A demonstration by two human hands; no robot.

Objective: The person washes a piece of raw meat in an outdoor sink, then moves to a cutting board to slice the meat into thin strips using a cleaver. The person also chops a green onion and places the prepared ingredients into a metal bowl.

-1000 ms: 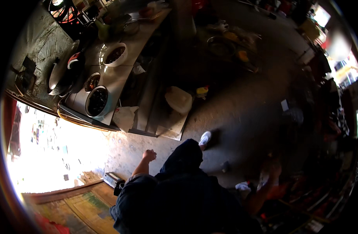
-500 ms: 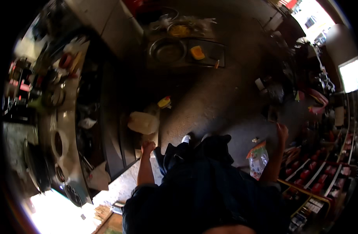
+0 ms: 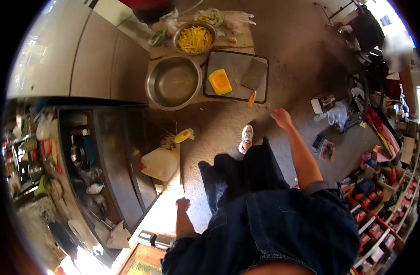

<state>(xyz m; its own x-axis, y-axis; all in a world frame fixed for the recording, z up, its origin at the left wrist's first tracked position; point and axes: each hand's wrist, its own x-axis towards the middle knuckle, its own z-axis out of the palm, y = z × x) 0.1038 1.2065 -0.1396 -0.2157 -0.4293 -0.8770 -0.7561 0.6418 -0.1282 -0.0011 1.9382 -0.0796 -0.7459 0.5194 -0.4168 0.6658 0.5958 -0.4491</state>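
Right grip [image 3: 282, 118] (apparently apart) near cleaver [image 3: 254, 75]

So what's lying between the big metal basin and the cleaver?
In the head view, a yellow-orange chunk lies there, on the same dark-rimmed tray as the cleaver; the basin is left of the tray.

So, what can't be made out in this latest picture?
All in the head view:
Palms: the curled fingers of the left hand and right hand hide them, so anything small inside can't be told.
Second foot: hidden by dark clothing; one shoe shows.
Red object: cut off by the top edge.
Clear plastic bag at right: contents too blurred.
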